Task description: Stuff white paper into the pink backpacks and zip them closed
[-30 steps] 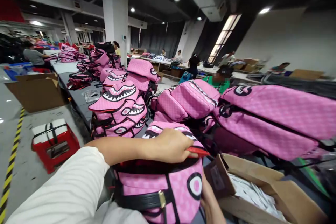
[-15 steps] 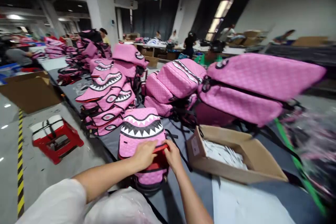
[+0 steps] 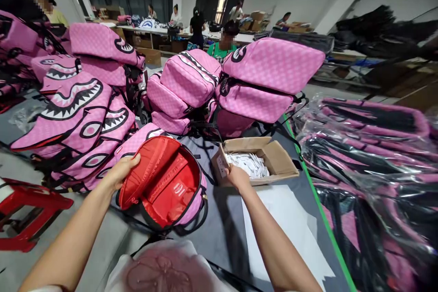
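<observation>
A pink backpack with a red lining [image 3: 178,194] lies unzipped on the grey table in front of me. My left hand [image 3: 125,169] grips the edge of its lifted front flap [image 3: 150,169], holding it back so that the inside shows. To the right, my right hand [image 3: 237,178] is at the near rim of a small cardboard box [image 3: 281,164], its fingers curled together. White paper slips [image 3: 251,165] fill part of this box, close to those fingers. Whether the fingertips pinch a slip or the rim is hidden.
Pink shark-mouth backpacks are piled at the left [image 3: 73,114] and behind the box [image 3: 263,66]. White sheets [image 3: 277,232] lie before the box. Plastic-wrapped bags [image 3: 369,155] are stacked beyond the green edge strip [image 3: 328,219]. A red stool [image 3: 32,212] stands left; a person in green [image 3: 222,45] sits opposite.
The backpack's front has been opened wide, baring the red inside. My left hand moved left with the flap; my right hand left the bag for the box. The view swung right.
</observation>
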`<state>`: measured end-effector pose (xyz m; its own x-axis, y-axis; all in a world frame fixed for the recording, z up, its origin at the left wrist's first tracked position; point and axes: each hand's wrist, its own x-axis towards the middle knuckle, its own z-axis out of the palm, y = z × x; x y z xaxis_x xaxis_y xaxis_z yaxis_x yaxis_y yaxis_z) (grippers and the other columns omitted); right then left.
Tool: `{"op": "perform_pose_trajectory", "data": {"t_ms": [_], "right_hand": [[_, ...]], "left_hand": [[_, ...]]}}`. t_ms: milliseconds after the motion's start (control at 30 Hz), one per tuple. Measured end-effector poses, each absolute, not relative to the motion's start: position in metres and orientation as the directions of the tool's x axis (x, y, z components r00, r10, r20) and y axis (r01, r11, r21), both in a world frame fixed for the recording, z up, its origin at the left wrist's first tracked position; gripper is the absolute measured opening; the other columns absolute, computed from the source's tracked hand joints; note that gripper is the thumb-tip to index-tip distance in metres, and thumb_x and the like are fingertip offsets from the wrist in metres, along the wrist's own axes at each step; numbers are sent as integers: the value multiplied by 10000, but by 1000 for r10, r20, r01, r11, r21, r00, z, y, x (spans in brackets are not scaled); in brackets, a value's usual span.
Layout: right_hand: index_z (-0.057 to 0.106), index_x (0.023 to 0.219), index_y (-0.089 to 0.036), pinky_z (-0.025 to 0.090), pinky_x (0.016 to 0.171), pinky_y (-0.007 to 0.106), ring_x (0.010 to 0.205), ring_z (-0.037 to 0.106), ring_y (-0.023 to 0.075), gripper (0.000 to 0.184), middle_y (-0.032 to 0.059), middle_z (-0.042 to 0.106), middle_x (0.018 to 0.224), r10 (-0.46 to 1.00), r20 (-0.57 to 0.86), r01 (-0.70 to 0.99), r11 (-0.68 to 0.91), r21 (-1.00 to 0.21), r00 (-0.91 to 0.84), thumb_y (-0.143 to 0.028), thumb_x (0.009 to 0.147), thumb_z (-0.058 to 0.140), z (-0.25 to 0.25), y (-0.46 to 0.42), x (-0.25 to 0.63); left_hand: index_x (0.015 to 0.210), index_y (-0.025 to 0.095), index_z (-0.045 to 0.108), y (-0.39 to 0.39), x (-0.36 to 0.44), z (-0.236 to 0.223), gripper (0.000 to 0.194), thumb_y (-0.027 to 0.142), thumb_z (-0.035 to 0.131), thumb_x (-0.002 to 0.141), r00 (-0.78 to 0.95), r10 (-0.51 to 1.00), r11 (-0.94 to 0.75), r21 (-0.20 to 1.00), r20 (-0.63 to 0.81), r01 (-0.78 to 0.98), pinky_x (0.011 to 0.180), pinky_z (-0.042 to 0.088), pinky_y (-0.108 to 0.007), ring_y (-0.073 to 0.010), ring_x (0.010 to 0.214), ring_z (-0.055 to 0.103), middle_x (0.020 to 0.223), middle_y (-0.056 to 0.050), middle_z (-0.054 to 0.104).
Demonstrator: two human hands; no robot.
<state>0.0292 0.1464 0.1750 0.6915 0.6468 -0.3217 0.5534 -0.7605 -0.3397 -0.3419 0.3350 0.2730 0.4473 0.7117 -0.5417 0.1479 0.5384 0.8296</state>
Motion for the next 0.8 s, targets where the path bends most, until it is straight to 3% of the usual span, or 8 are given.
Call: {"op": "perform_pose_trajectory", "data": {"t_ms": [67,133,200,267,333,433,567,800], "right_hand": [[711,1006,-143,485,866,394,953,663,298,236,155,722,950,685,-380,577,-729,-368,622,-314,852,657,172,130,40],[734,923,-157,517,734,347,761,673,246,309,112,726,830,695,-512,511,-718,-471,505,-447,828,691,175,117,56],[727,1019,-163,526,666,329,683,664,211,436,109,733,850,690,-574,393,-723,-568,441,-554,866,609,177,114,75],[658,1205,-161,534,723,333,799,684,218,462,139,729,1007,672,-535,352,-732,-583,512,-493,892,588,172,125,90],[610,1271,-141,522,811,350,962,672,250,502,163,704,1111,640,-456,400,-756,-519,618,-333,813,686,159,146,94],[687,1086,-110,497,877,419,1045,643,334,465,196,709,1054,611,-449,433,-786,-441,651,-145,629,765,133,180,83],[703,805,-138,461,921,436,1104,614,370,205,196,707,972,589,-421,423,-800,-426,690,-83,609,730,119,192,79],[610,1163,-96,525,675,306,693,622,173,379,40,648,738,501,-449,123,-757,-642,740,-154,790,639,144,155,106]], "left_hand": [[983,117,688,336,-333,267,277,347,703,829,484,697,534,834,-529,143,696,584,-328,-219,693,718,834,-111,760],[978,118,678,335,-321,259,376,428,752,777,517,692,501,851,-504,160,686,568,-318,-219,678,710,804,-96,755],[956,110,672,332,-307,251,520,545,789,695,539,702,438,879,-466,190,682,551,-313,-233,696,706,783,-94,750],[945,105,672,327,-294,243,616,633,780,646,561,715,355,908,-418,223,692,536,-317,-254,739,705,790,-98,749],[937,109,677,323,-285,236,626,662,750,652,574,726,278,925,-379,260,708,527,-327,-276,788,703,823,-102,753],[925,121,684,319,-281,230,583,655,715,692,578,737,226,934,-350,278,740,524,-337,-298,851,700,883,-100,757],[941,127,677,322,-293,228,540,607,740,703,569,713,339,912,-410,232,736,529,-328,-274,801,705,837,-87,754],[970,132,668,328,-298,228,466,518,768,729,561,685,430,880,-465,205,703,529,-304,-241,755,703,816,-77,752]]}}
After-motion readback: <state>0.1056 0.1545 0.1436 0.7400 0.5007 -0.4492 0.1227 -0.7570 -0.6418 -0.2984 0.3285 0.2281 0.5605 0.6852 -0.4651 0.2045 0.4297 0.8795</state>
